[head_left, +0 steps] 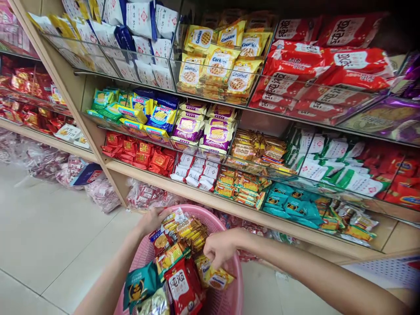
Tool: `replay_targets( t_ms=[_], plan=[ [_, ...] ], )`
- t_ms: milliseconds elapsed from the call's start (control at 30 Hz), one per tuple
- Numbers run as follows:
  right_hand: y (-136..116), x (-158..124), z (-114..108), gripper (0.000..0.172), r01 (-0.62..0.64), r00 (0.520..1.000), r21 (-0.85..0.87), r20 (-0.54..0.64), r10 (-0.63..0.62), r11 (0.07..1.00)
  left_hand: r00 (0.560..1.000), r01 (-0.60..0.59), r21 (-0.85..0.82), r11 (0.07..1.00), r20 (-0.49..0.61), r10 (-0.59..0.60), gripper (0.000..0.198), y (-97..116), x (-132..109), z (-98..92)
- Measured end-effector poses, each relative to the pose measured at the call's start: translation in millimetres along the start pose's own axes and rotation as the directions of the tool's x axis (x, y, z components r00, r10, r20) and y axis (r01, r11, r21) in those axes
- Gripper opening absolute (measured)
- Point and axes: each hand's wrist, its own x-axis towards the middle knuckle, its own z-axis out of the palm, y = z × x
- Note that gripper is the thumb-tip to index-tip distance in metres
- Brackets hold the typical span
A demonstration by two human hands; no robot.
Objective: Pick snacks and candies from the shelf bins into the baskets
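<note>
A pink plastic basket (226, 293) sits low in front of me, filled with several small snack packets: yellow, red and teal ones. My left hand (151, 218) rests at the basket's far rim, its fingers curled over the edge beside the yellow packets. My right hand (220, 248) reaches into the basket from the right, fingers closed in a pinch on a yellow cookie packet (215, 276). A red packet (181, 286) and a teal packet (139, 286) lie at the near side of the pile.
Wooden shelves (210, 194) with clear dividers hold rows of snack packets: yellow cookies (216, 61), red bags (328, 65), purple packets (203, 127), teal packets (288, 203). Bagged goods (101, 192) lie on the tiled floor (49, 245) under the shelves at left.
</note>
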Motion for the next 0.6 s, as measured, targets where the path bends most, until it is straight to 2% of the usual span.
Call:
replay_targets(
  t_ms=[133, 267, 367, 467, 600],
  plan=[
    [6, 29, 4, 0.018, -0.066, 0.988, 0.050, 0.144, 0.058, 0.997, 1.000, 0.018, 0.012, 1.000, 0.001, -0.018, 0.051, -1, 0, 1.0],
    [11, 49, 2, 0.018, -0.069, 0.985, 0.018, 0.157, 0.065, 0.997, 1.000, 0.008, 0.004, 1.000, 0.004, -0.008, 0.051, -1, 1, 1.1],
    [6, 55, 0, 0.012, -0.114, 0.989, -0.196, 0.067, 0.129, 0.974, 1.000, 0.001, 0.006, 1.000, 0.003, -0.001, 0.052, 0, 0, 0.4],
    [-4, 55, 4, 0.003, -0.210, 0.977, -0.397, -0.111, 0.180, 0.893, 1.000, 0.004, -0.010, 1.000, 0.007, -0.004, 0.052, 1, -1, -0.3],
    [-13, 55, 18, 0.018, -0.243, 0.937, -0.478, -0.340, 0.078, 0.844, 1.000, 0.011, 0.016, 1.000, 0.001, -0.011, 0.050, 2, -1, -0.2]
  ],
)
